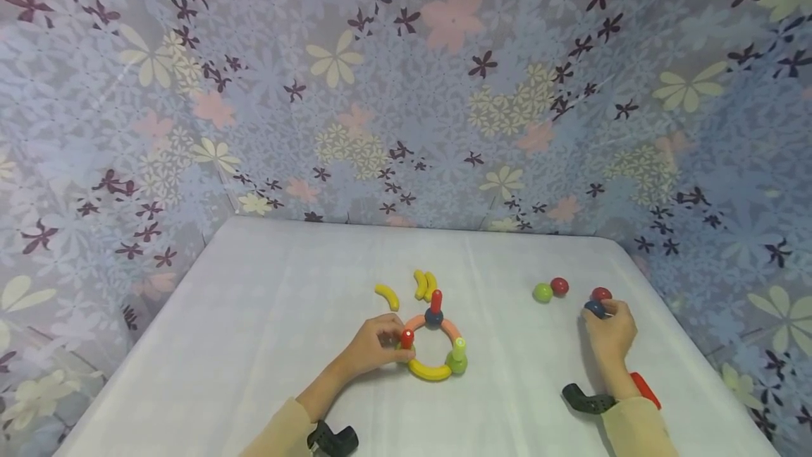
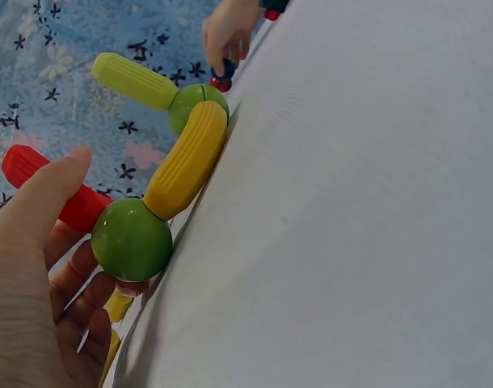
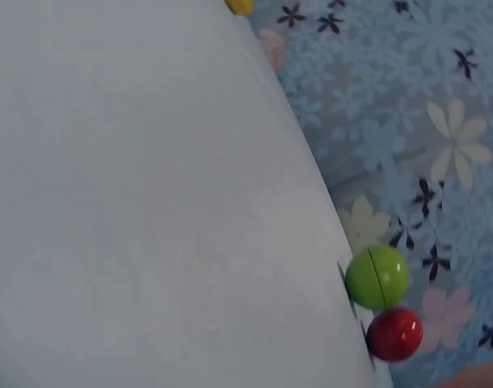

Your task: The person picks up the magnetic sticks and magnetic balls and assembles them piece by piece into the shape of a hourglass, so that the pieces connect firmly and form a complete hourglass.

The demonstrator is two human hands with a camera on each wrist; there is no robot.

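A ring of curved toy bars joined by balls lies on the white table, with a yellow curved bar (image 1: pixel 429 371) at its front. Upright rods rise from the balls. My left hand (image 1: pixel 379 345) grips the red rod (image 2: pixel 85 208) on the ring's left green ball (image 2: pixel 132 240), thumb across it and fingers behind. At the right, my right hand (image 1: pixel 614 330) pinches a dark blue ball (image 1: pixel 595 309) close beside a red ball (image 1: pixel 601 293). A light green rod (image 2: pixel 133 81) stands on the ring's other green ball (image 1: pixel 457 361).
Behind the ring lie loose yellow curved bars (image 1: pixel 388 297). A light green ball (image 1: pixel 543 293) and a dark red ball (image 1: pixel 560 286) sit together left of my right hand. Flowered cloth (image 1: pixel 406 90) hangs behind the table (image 1: pixel 285 281) and along its sides.
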